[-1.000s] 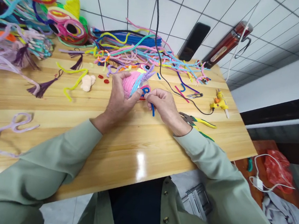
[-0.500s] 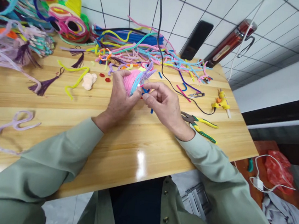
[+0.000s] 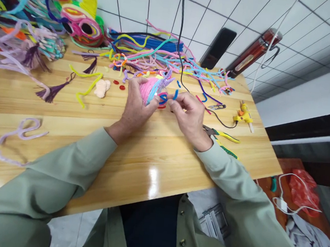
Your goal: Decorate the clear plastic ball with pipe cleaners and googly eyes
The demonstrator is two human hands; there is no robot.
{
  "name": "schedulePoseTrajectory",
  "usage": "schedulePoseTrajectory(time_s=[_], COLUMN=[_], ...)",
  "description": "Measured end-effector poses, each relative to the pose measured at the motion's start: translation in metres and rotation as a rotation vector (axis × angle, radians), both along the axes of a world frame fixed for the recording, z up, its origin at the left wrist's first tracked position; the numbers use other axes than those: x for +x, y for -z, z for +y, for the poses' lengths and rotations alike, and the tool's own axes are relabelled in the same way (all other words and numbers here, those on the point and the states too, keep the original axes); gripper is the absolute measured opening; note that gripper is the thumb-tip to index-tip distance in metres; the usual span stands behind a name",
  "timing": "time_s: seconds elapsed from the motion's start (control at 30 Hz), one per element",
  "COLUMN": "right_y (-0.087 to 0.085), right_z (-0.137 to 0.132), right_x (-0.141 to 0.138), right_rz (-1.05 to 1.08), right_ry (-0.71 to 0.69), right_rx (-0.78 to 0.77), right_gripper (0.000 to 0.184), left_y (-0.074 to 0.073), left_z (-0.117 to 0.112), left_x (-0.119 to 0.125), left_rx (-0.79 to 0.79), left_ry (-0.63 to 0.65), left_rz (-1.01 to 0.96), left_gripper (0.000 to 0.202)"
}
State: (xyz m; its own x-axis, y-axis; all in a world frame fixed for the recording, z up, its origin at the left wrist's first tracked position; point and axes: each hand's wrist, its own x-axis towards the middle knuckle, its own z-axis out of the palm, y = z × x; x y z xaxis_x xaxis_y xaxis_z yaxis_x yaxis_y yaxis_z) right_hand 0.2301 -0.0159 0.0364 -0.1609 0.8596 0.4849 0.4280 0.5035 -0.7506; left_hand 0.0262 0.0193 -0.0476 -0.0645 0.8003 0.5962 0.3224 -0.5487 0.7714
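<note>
My left hand (image 3: 138, 107) is wrapped round a pipe-cleaner figure (image 3: 148, 90), pink with light-blue, purple and dark-blue parts, held just above the table. Beside its right side, the fingertips of my right hand (image 3: 188, 114) pinch a short blue pipe-cleaner piece (image 3: 175, 94) that points upward. A gap separates this piece from the figure. Pliers with yellow and green handles (image 3: 227, 137) lie by my right wrist. Left of my left hand are small red ovals (image 3: 122, 87) and a pale beige fluffy piece (image 3: 101, 88).
Loose pipe cleaners (image 3: 160, 56) are heaped along the tiled wall, near a finished fish-like figure (image 3: 82, 26). A phone (image 3: 218, 48) and a red flask (image 3: 251, 54) lean at the back. A yellow glue gun (image 3: 243, 114) and thread snips (image 3: 217, 106) lie right; a black cord (image 3: 181, 31) hangs down.
My right hand has drawn away from the figure to the right, and the blue piece in its fingertips now points up. My left hand keeps its hold. The whole view has shifted slightly.
</note>
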Motion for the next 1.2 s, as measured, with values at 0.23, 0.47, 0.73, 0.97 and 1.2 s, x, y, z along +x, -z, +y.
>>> schedulePoseTrajectory(time_s=[0.23, 0.47, 0.73, 0.97, 1.2], right_y=[-0.016, -0.011, -0.035, -0.041, -0.014], right_z=[0.013, 0.016, 0.070, 0.099, 0.023], right_x=[-0.010, 0.024, 0.141, 0.207, 0.080], right_rz=[0.032, 0.213, -0.104, -0.500, -0.390], right_ry=[0.077, 0.099, 0.355, 0.665, 0.115], right_rx=[-0.115, -0.234, -0.118, -0.099, 0.006], right_gripper=[0.045, 0.058, 0.034, 0.007, 0.033], left_y=[-0.002, 0.002, -0.010, -0.004, -0.003], left_z=[-0.001, 0.001, -0.003, 0.002, -0.001], left_x=[0.002, 0.001, -0.006, -0.009, -0.012], left_rx=[0.010, 0.005, -0.038, 0.034, -0.056], left_ry=[-0.022, -0.020, -0.006, 0.006, 0.013], left_rz=[0.003, 0.001, 0.033, 0.040, -0.004], left_gripper=[0.078, 0.072, 0.074, 0.074, 0.080])
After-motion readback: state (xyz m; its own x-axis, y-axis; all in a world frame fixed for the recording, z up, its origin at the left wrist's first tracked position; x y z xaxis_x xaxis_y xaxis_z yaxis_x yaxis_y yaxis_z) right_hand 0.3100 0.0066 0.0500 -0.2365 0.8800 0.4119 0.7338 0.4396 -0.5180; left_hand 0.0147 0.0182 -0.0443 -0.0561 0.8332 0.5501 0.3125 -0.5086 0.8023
